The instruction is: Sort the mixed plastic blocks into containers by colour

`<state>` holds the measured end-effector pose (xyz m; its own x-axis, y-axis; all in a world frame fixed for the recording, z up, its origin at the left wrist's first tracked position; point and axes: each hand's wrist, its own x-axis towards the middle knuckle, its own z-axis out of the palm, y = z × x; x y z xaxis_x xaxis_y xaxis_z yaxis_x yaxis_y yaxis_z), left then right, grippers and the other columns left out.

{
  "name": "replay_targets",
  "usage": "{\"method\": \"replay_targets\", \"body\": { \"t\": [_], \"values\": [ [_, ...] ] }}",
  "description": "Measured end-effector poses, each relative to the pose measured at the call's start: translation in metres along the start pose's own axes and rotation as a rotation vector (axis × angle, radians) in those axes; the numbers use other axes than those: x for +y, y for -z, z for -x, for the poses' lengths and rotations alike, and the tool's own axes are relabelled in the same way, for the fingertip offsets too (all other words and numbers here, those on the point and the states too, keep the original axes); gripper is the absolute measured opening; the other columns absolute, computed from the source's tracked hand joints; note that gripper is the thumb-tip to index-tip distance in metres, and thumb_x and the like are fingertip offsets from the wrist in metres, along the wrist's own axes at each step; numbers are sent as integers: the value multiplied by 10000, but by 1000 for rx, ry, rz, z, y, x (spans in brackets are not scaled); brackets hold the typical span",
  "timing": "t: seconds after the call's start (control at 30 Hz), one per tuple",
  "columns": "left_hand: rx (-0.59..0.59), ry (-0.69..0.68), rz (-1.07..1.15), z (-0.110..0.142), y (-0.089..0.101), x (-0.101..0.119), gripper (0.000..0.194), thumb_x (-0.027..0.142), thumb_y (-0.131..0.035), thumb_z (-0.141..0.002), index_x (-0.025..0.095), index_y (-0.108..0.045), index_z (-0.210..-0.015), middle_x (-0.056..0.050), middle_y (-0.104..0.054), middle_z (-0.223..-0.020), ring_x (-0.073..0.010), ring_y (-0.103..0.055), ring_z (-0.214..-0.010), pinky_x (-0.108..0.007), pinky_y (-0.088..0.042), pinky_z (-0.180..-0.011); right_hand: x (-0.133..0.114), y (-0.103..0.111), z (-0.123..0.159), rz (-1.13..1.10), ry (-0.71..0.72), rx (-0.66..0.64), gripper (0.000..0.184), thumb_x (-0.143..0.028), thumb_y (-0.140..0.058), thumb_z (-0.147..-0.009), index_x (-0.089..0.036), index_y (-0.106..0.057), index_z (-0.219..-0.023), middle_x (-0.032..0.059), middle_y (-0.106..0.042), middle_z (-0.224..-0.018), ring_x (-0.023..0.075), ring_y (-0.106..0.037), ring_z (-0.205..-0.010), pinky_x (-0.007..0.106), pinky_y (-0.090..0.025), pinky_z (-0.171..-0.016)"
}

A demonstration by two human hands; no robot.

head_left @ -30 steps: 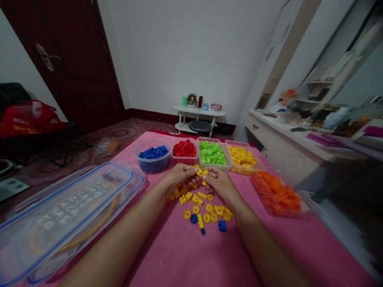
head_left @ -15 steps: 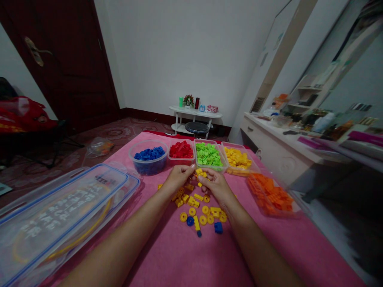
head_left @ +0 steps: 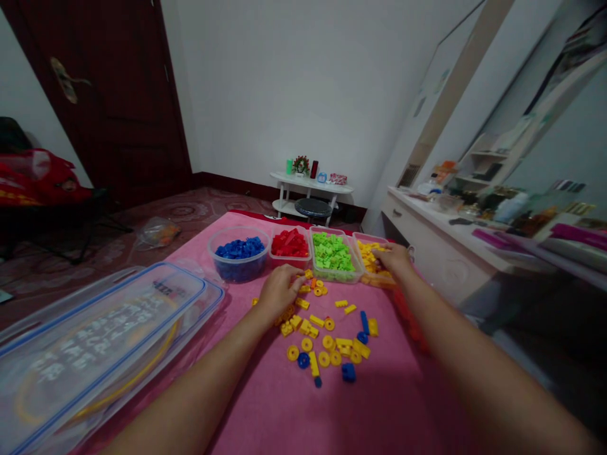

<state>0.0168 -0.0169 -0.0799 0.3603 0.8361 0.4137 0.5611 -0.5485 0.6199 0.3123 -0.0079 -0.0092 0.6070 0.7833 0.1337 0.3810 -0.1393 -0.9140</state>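
Note:
My left hand (head_left: 279, 292) is closed, its fingertips pinching a small yellow and orange building-block assembly (head_left: 315, 285) just above the pink cloth. Over at the far right, my right hand (head_left: 394, 258) reaches into the clear box of yellow building blocks (head_left: 367, 251). Its fingers curl in among the pieces, and what they grip is not clear. Loose yellow blocks (head_left: 303, 325), yellow wheels (head_left: 328, 342) and a few blue pieces (head_left: 348, 372) lie scattered between my forearms.
Along the back stand a round tub of blue blocks (head_left: 239, 253), a box of red blocks (head_left: 290, 245) and a box of green blocks (head_left: 332, 254). Red-orange pieces (head_left: 411, 319) show beside my right forearm. A large lidded plastic box (head_left: 118, 335) lies at left.
My right hand has left the assembly and moved right and away from me into the yellow box. My left hand stays near the middle with the assembly. More loose pieces are uncovered.

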Motion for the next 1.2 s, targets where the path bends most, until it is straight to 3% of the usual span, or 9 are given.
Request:
{"method": "replay_targets", "body": {
  "t": [0.1,0.17,0.3,0.43,0.57,0.7,0.87,1.0,1.2],
  "values": [
    [-93,-112,-95,4,1,5,371,376,-449,-906,215,-618,-1194,-87,-594,-1245,-220,-533,-1142,-347,-398,-980,-5,0,-2,223,45,29,327,-187,-743,-593,-138,-691,-912,110,-696,-869,246,-646,-874,320,-493,-728],
    [-144,-170,-172,7,-1,8,437,414,-418,-917,231,-532,-1298,-95,-484,-1377,-239,-449,-1247,-385,-351,-1037,-13,-4,8,534,146,19,403,-273,-737,-640,-181,-690,-1029,133,-675,-1068,293,-598,-1046,375,-458,-842],
    [-231,-218,-284,7,-9,10,491,482,-372,-921,260,-460,-1350,-84,-389,-1453,-268,-373,-1307,-446,-310,-1062,-32,-24,41,1032,338,-44,345,-390,-571,-802,-238,-673,-1095,114,-679,-1087,285,-611,-1032,378,-452,-813],
    [-243,-186,-333,4,-12,11,507,520,-411,-894,239,-495,-1307,-87,-447,-1403,-276,-432,-1245,-445,-337,-1033,-33,-48,82,971,573,-230,246,-308,-495,-841,-259,-703,-964,44,-714,-976,214,-636,-953,288,-433,-751],
    [-228,-135,-333,0,-4,12,319,343,-460,-897,206,-613,-1141,-92,-579,-1218,-221,-524,-1107,-350,-397,-953,-21,-71,115,942,680,-382,270,-282,-464,-866,-254,-683,-1023,53,-715,-989,203,-636,-939,272,-414,-721],
    [-225,-45,-353,-4,7,10,297,281,-412,-903,159,-681,-937,-113,-646,-989,-200,-575,-963,-301,-433,-838,-11,-85,126,1001,636,-431,339,-283,-509,-846,-255,-615,-1167,80,-711,-992,222,-646,-912,290,-413,-711],
    [-233,-2,-456,-3,14,7,360,375,-421,-884,162,-695,-790,-115,-678,-856,-217,-611,-838,-302,-429,-718,-8,-86,125,1058,542,-401,214,-332,-576,-799,-237,-673,-964,74,-707,-936,238,-643,-895,293,-410,-673],
    [-239,38,-485,-2,14,6,381,420,-405,-884,200,-707,-812,-89,-684,-773,-218,-623,-750,-298,-408,-646,-5,-78,129,1050,440,-365,236,-413,-640,-742,-238,-665,-898,58,-696,-917,229,-629,-887,280,-388,-641],
    [-283,-102,-471,-4,8,9,242,236,-485,-827,250,-696,-943,-79,-668,-891,-209,-611,-836,-283,-403,-676,2,-68,134,948,435,-396,203,-377,-714,-668,-214,-626,-750,-3,-660,-772,151,-598,-725,240,-294,-542]
  ]
}}
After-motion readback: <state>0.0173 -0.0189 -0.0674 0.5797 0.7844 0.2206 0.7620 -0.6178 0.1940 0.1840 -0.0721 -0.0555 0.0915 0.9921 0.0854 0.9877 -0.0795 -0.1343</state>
